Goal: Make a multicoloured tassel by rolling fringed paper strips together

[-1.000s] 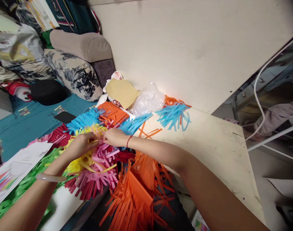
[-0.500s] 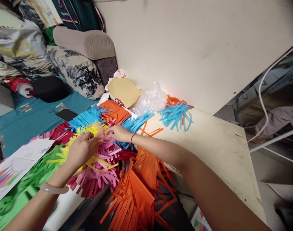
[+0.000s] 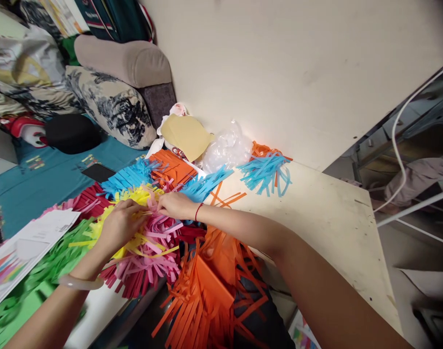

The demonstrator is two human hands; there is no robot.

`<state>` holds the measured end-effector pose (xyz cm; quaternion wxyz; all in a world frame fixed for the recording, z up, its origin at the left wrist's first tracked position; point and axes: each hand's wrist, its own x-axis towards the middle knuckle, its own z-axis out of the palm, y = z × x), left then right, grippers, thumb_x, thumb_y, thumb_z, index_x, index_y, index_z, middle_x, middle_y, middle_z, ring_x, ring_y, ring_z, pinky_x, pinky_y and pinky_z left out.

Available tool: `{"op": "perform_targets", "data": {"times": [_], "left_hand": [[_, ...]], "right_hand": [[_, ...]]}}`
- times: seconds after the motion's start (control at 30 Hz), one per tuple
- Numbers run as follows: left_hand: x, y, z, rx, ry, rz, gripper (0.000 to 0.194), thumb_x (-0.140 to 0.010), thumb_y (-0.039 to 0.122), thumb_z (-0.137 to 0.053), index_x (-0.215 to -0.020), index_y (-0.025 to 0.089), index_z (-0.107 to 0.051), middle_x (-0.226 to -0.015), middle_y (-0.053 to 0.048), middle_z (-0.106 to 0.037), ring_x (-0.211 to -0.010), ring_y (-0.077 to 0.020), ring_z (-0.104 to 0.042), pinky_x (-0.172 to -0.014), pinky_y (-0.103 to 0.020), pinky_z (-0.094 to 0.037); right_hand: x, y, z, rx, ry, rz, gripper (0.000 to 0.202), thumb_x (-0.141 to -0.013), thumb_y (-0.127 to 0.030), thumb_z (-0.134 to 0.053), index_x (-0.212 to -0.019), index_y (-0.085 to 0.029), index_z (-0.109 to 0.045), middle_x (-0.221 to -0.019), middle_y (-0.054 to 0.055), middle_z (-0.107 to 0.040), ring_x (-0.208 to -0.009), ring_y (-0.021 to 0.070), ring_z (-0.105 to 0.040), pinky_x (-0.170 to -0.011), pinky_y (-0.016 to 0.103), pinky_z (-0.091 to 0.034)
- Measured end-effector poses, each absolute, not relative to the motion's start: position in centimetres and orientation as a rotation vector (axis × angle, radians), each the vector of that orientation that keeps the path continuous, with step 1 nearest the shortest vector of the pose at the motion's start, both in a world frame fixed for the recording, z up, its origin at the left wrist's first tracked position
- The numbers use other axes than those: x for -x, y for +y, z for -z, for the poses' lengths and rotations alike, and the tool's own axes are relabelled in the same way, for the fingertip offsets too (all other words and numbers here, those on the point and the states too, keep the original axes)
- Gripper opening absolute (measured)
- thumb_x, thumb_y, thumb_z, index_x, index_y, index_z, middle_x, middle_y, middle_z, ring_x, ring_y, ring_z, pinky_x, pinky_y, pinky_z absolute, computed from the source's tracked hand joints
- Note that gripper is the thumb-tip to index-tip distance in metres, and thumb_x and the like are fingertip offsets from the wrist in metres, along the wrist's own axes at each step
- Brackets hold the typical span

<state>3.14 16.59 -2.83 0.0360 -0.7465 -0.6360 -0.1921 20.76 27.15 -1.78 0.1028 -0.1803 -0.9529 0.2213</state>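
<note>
My left hand [image 3: 122, 226], with a pale bangle on its wrist, pinches at the yellow fringed paper [image 3: 132, 247]. Close beside it on the right, my right hand [image 3: 176, 205] has its fingers closed at the edge of the pink fringed paper [image 3: 152, 264]. What lies between the fingertips is small and partly hidden. Orange fringed paper [image 3: 214, 286] hangs over my lap. Behind the hands lie blue fringed paper [image 3: 130, 178] and an orange folded piece [image 3: 174, 167]. Green fringed paper [image 3: 36, 281] is at the lower left.
Printed sheets [image 3: 28, 252] lie at the left and a phone [image 3: 98, 172] behind the papers. A clear plastic bag [image 3: 227, 148] rests by the wall. Another blue fringe [image 3: 267, 172] sits on the pale board [image 3: 323, 228]. Cushions [image 3: 110, 106] stand behind.
My two hands have shifted slightly left and remain close together, with fingers still closed at the yellow and pink paper. The view has moved a little.
</note>
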Motion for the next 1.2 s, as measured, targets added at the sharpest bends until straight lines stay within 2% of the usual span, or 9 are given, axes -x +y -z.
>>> {"op": "perform_targets", "data": {"times": [0.13,0.23,0.33,0.4,0.5,0.63,0.8,0.97,1.2], "left_hand": [[-4.0,16.4,2.7,2.302,-1.769,0.585,0.028,-0.087,0.03,-0.046,-0.104,0.017,-0.064,-0.095,-0.01,-0.057,-0.086,-0.0241,-0.055,-0.074,-0.035,-0.046],[-4.2,16.4,2.6,2.261,-1.622,0.436,0.025,-0.087,0.024,-0.045,-0.1,0.02,-0.067,-0.096,-0.01,-0.057,-0.086,-0.0252,-0.053,-0.073,-0.036,-0.044],[-4.0,16.3,2.5,2.238,-1.534,0.331,0.022,-0.089,0.026,-0.047,-0.092,0.021,-0.069,-0.096,-0.01,-0.058,-0.086,-0.0262,-0.053,-0.072,-0.037,-0.041],[-3.9,16.2,2.5,2.229,-1.521,0.301,0.023,-0.09,0.027,-0.047,-0.087,0.02,-0.069,-0.096,-0.01,-0.059,-0.086,-0.0263,-0.053,-0.072,-0.037,-0.04],[-4.1,16.0,2.4,2.232,-1.519,0.261,0.02,-0.088,0.026,-0.049,-0.089,0.018,-0.067,-0.099,-0.012,-0.06,-0.089,-0.0269,-0.053,-0.074,-0.037,-0.041],[-5.1,16.1,2.0,2.248,-1.523,0.206,0.03,-0.082,0.019,-0.053,-0.11,0.018,-0.063,-0.101,-0.013,-0.06,-0.095,-0.0292,-0.054,-0.077,-0.039,-0.041],[-6.6,15.6,1.2,2.181,-1.553,0.166,0.02,-0.083,0.018,-0.049,-0.089,0.016,-0.068,-0.093,-0.014,-0.06,-0.091,-0.0302,-0.053,-0.077,-0.042,-0.04],[-7.7,14.4,-0.5,2.069,-1.628,0.048,0.027,-0.088,0.023,-0.045,-0.076,0.018,-0.068,-0.08,-0.012,-0.056,-0.081,-0.0277,-0.052,-0.071,-0.039,-0.038],[-8.0,13.2,-2.0,2.024,-1.722,-0.064,0.027,-0.086,0.024,-0.046,-0.074,0.02,-0.069,-0.077,-0.011,-0.054,-0.083,-0.0299,-0.051,-0.07,-0.039,-0.038]], "right_hand": [[-20.3,28.0,2.2,0.642,-2.681,-0.877,0.012,-0.076,-0.012,-0.064,-0.066,-0.011,-0.069,-0.064,-0.001,-0.061,-0.062,0.0086,-0.049,-0.058,0.021,-0.028],[-20.3,28.6,2.6,0.719,-2.627,-0.95,0.019,-0.081,-0.021,-0.065,-0.067,-0.009,-0.071,-0.056,-0.004,-0.055,-0.057,0.0059,-0.045,-0.056,0.019,-0.027],[-20.6,29.1,3.0,0.801,-2.576,-1.04,0.035,-0.085,-0.032,-0.062,-0.061,-0.007,-0.07,-0.046,-0.006,-0.044,-0.051,0.005,-0.038,-0.051,0.02,-0.024],[-20.7,29.2,3.1,0.844,-2.548,-1.079,0.036,-0.085,-0.033,-0.063,-0.06,-0.007,-0.07,-0.043,-0.007,-0.04,-0.05,0.0048,-0.036,-0.05,0.02,-0.023],[-20.7,29.1,3.0,0.862,-2.525,-1.089,0.026,-0.083,-0.026,-0.064,-0.066,-0.008,-0.072,-0.048,-0.006,-0.049,-0.052,0.0048,-0.042,-0.051,0.018,-0.025],[-20.5,28.4,2.7,0.881,-2.505,-1.012,0.012,-0.078,-0.015,-0.064,-0.072,-0.012,-0.074,-0.062,-0.002,-0.064,-0.061,0.0071,-0.053,-0.058,0.018,-0.031],[-20.9,27.2,0.7,0.828,-2.525,-0.76,0.013,-0.08,-0.014,-0.06,-0.072,-0.015,-0.07,-0.077,0.003,-0.068,-0.075,0.0137,-0.058,-0.066,0.023,-0.036],[-21.5,26.7,-3.0,0.663,-2.555,-0.371,0.016,-0.089,-0.02,-0.054,-0.082,-0.016,-0.067,-0.093,0.005,-0.066,-0.085,0.0155,-0.059,-0.07,0.025,-0.04],[-22.9,28.2,-7.3,0.7,-2.253,-0.501,0.012,-0.083,-0.013,-0.059,-0.077,-0.015,-0.069,-0.084,0.002,-0.069,-0.082,0.0126,-0.062,-0.079,0.023,-0.044]]}}
